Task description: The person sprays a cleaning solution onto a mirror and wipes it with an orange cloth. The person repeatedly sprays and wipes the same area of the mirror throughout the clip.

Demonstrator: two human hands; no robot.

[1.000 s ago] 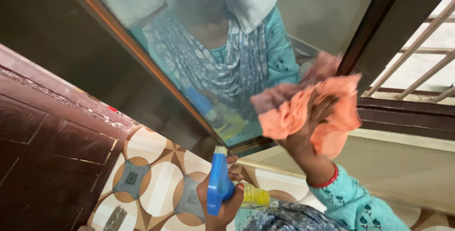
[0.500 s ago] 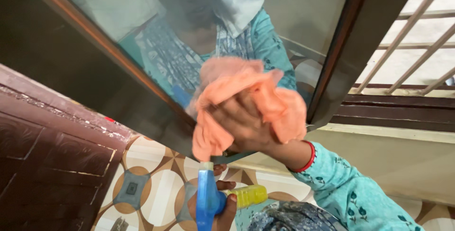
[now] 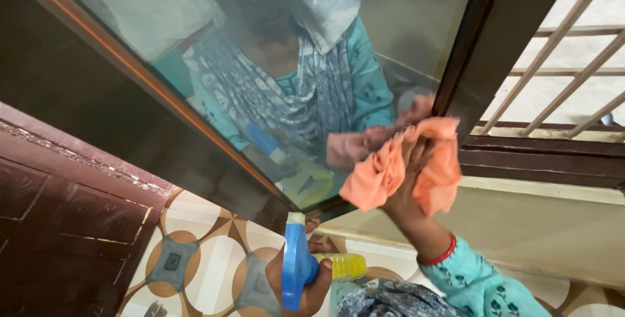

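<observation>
Glass of one large window pane (image 3: 390,11), set in a dark brown frame (image 3: 465,50), fills the far half of the view and carries a reflection of the person in a teal patterned garment. One dark carved wooden panel (image 3: 58,206) is seen at the near left, and one patterned tile floor (image 3: 208,252) in cream, brown and grey lies below the pane. At the far right, several pale metal grille bars (image 3: 573,63) are crossed outside the frame; their full number cannot be told.

One crumpled orange cleaning cloth (image 3: 384,170) is pressed against the lower right corner of the pane, just beside the frame. It is clamped by the right hand (image 3: 410,180), whose fingers are curled closed around it, with folds of cloth bunched over and hanging on either side of them. One red bangle (image 3: 437,256) is worn on that wrist, above a teal sleeve (image 3: 482,284).

One spray bottle (image 3: 312,268), with a blue trigger head and a yellow translucent body, is held near the bottom centre, well below the cloth. It is gripped by the left hand (image 3: 306,284), fingers wrapped shut around its neck.
</observation>
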